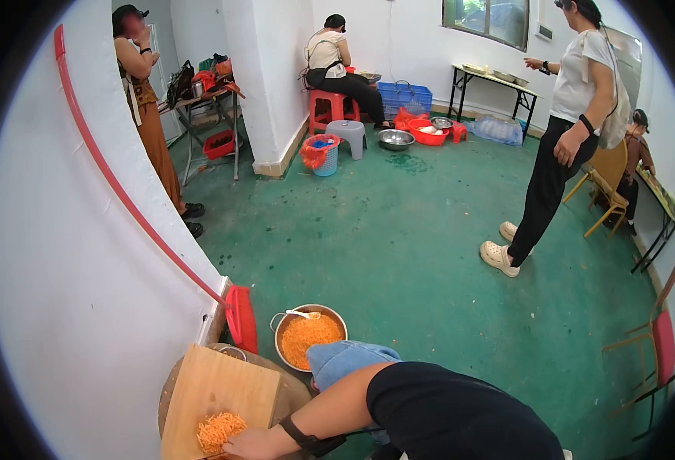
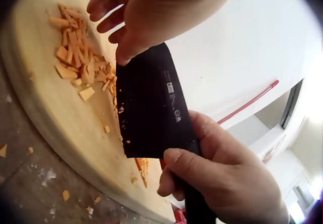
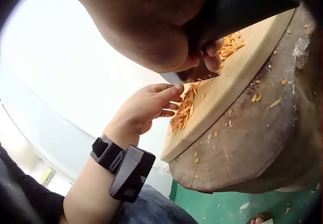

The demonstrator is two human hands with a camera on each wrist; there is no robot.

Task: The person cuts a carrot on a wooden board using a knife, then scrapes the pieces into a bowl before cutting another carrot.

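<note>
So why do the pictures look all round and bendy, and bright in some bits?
Head view: a fisheye lens bends the wall and darkens the corners. Left wrist view: the knife is sharp, but the wall behind is glaringly white. Right wrist view: the near hand is big and blurry, and the background is washed out.

Right hand (image 3: 151, 27) gripping knife (image 3: 237, 4) over board (image 3: 237, 77) | left hand (image 3: 146, 108) with fingers straight, beside carrot shreds (image 3: 184, 108) at board's near edge | board lying on stump (image 3: 252, 143), scraps scattered across its top
</note>
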